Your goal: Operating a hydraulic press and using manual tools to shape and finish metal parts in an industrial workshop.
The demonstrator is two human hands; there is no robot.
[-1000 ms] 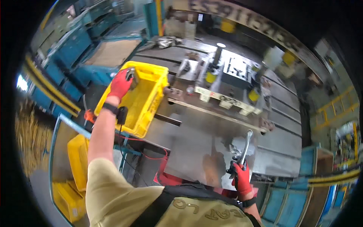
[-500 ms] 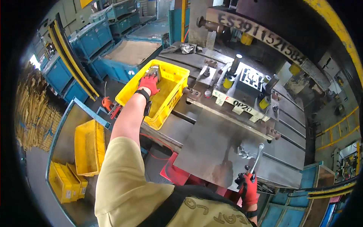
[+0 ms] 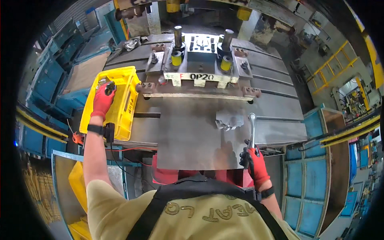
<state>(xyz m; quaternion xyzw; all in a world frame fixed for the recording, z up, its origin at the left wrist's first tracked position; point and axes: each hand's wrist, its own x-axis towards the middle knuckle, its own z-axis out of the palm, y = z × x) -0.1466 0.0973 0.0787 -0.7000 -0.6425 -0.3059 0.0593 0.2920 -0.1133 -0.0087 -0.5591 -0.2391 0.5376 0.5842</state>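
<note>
My left hand (image 3: 104, 102), in a red glove with black palm and fingertips, reaches into the yellow crate (image 3: 127, 116) on the press bed's left side. Its fingers curl against a shiny metal part (image 3: 102, 82) near the crate's far end; the glove partly hides the grip. My right hand (image 3: 258, 164), gloved alike, is closed around a wrench (image 3: 253, 132) with its ring end pointing up, away from me. Left of the wrench's head, a small group of grey metal parts (image 3: 229, 120) lies on the flat steel plate (image 3: 188, 136).
Ahead stands a die set (image 3: 200, 66) with upright posts and yellow collars, clamped to the slotted bed. The press's upper part (image 3: 208, 5) spans above. Blue bins (image 3: 64, 44) stand at the far left, a blue-framed panel (image 3: 306, 172) at the right. A red cable (image 3: 128, 150) runs below the crate.
My view has swung right, so the die set now sits near the centre. My left hand stays in the crate, its fingers now more curled. My right hand still holds the wrench.
</note>
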